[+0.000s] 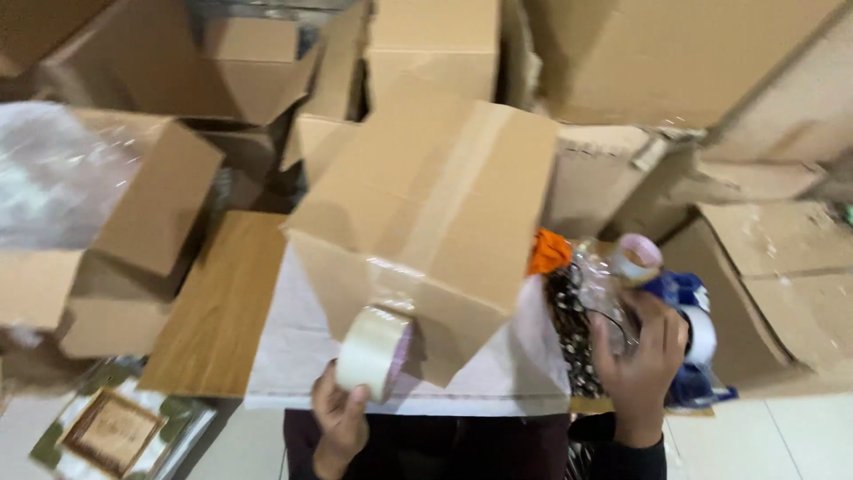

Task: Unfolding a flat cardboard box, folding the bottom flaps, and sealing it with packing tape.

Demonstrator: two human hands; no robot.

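Left hand [338,418] pinched the tape roll [373,351] against the cardboard box [426,213], just below its taped seam; right hand [640,373] clutched wrapped bundles [595,302] beside it.

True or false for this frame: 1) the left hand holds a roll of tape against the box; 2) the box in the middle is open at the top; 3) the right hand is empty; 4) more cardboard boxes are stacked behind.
1) True: the left hand holds the tape roll at the cardboard box.
2) False: its flaps are shut, with tape along the seam.
3) False: the right hand grips a clear plastic packet.
4) True: stacked boxes fill the background.
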